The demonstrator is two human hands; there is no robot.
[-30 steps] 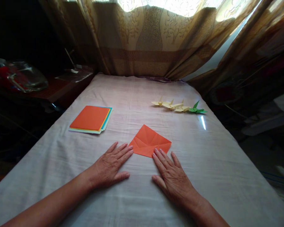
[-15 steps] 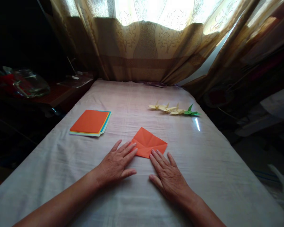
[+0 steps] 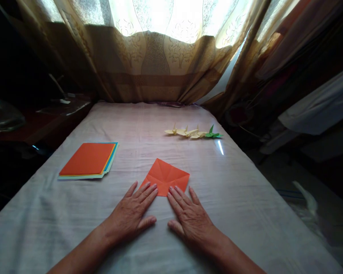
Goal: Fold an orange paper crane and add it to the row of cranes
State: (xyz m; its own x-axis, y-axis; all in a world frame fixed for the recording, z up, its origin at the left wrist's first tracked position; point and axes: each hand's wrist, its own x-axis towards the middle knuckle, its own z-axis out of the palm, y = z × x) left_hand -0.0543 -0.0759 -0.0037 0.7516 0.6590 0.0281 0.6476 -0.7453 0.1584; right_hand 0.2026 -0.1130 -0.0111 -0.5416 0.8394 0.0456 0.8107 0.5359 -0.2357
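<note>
The orange paper (image 3: 166, 175) lies creased on the cloth (image 3: 246, 213), near the centre of the frame. The left hand (image 3: 129, 214) and the right hand (image 3: 190, 215) are both spread flat, with fingertips on its lower part, clamping nothing. Probably this paper is very light, thin and easy to crease or tear; its free upper or right corner seems good for a gentle pinch.

Your left hand (image 3: 130, 215) bare, short-nailed, lined with fine creases. Your right hand (image 3: 191, 219) equally bare, creased, short-nailed. Your forearms (image 3: 88, 247) bare too, smoother, tapering toward hands.
</note>
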